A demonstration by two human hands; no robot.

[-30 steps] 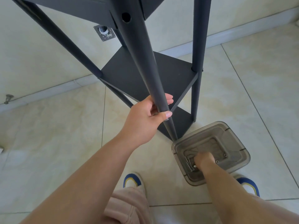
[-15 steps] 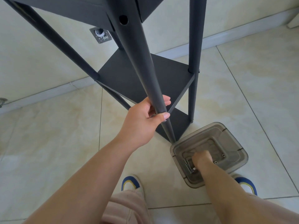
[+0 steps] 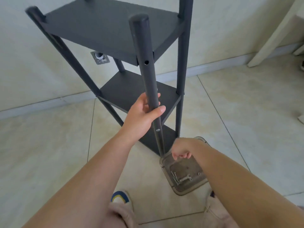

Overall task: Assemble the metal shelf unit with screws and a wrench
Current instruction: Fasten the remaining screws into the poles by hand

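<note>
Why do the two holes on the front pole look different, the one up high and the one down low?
The upper hole is dark and empty; the lower hole shows a shiny silver screw head. The upper one sits beside the top shelf, above the left hand; the lower one is below that hand. Both are on the same dark pole.

soft, even daylight fills the scene; nothing is dim. the pale floor tiles [image 3: 49,153] show a mild sheen without hard glare. shadows are faint and diffuse, with only a weak one under the shelf unit [image 3: 115,35]. wide-angle distortion bends the baseboard [image 3: 213,66] and splays the dark posts. the right hand [image 3: 181,151] is slightly motion-blurred, and the picture's corners look soft.
</note>
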